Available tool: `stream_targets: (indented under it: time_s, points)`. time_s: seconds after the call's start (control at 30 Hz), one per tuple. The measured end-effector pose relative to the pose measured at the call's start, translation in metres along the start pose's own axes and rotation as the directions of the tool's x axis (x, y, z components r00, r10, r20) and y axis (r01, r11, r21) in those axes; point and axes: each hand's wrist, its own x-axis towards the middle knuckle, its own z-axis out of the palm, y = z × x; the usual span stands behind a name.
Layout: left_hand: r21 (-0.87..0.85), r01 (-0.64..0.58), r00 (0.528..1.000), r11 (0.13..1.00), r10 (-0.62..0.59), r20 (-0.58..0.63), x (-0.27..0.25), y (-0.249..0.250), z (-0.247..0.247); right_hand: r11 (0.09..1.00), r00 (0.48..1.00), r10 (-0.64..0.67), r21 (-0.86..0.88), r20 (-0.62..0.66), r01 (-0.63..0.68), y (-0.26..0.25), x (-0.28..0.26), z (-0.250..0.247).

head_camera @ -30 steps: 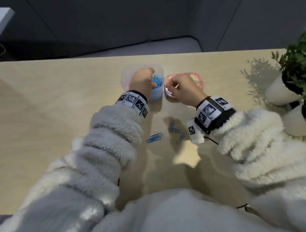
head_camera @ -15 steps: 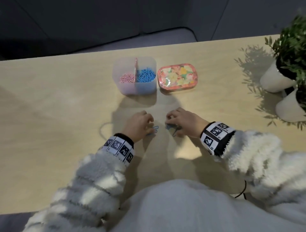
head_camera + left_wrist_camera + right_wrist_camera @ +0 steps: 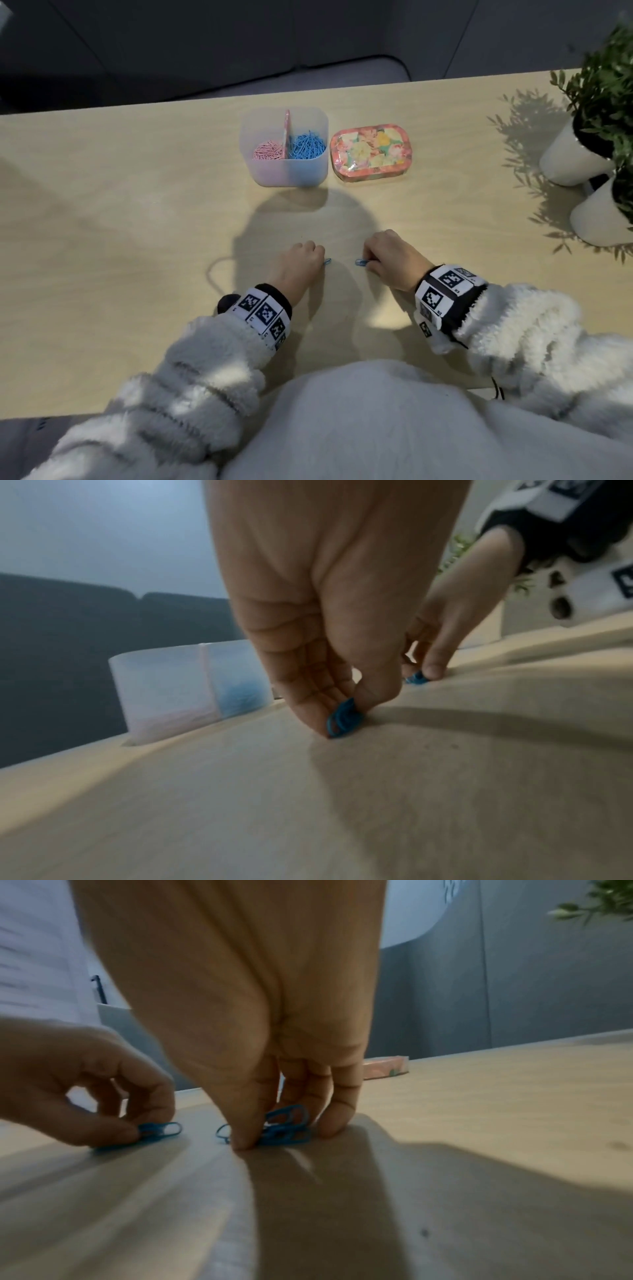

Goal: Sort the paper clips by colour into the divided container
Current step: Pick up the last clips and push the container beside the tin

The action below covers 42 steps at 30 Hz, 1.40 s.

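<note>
Both hands down on the bench point(image 3: 102, 212), near edge, well apart from the container point(image 3: 286, 171). Left hand point(image 3: 294, 265) pinches blue clips point(image 3: 344, 721) between thumb and fingertips, the clips touching the bench; count unclear, looks like more than one. Right hand point(image 3: 390, 262) has thumb and fingers closed on a small stack of blue clips point(image 3: 286, 1129), at least two, one tilted up against the fingers, the rest flat. No other loose clips visible on the bench. Container sits at the far side: pink clips point(image 3: 267, 150) in the left compartment, blue pile point(image 3: 306, 144) in the right, divider point(image 3: 287, 132) upright between them. Floral tin point(image 3: 370, 152) just beside the container, lid on. Potted plants point(image 3: 596, 102) at far right, out of the work area. Handling judgement: clips are light, thin, stiff wire with a smooth coating; lying flat they give little edge, so a fingertip pinch across the narrow width, or sliding one until an end lifts, should work best. Several held together may slip against each other or hook together; a firm but small pinch advised. Little breakage risk. A dropped clip may skitter. Both loads are blue, so both belong in the right compartment; release low over the pile so that none bounces over the divider.
</note>
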Motion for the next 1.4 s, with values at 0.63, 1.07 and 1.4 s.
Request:
stream_targets:
  time_s: [0.63, 1.07, 1.4]
  points:
    - [-0.315, 0.134, 0.901, 0.939, -0.248, -0.357, 0.091, -0.054, -0.132, 0.997, 0.964, 0.015, 0.079, -0.266, 0.007, -0.016, 0.009, -0.055]
    - [-0.74, 0.088, 0.685, 0.667, -0.58, -0.441, 0.064, -0.117, -0.086, 0.978, 0.912, 0.001, 0.19, -0.411, 0.085, -0.084, 0.135, -0.133]
    - [-0.877, 0.05, 0.906, 0.478, -0.391, -0.161, 0.059, -0.129, -0.065, 0.802, 0.743, 0.584, 0.09, -0.326, -0.591, 0.041, 0.125, -0.096]
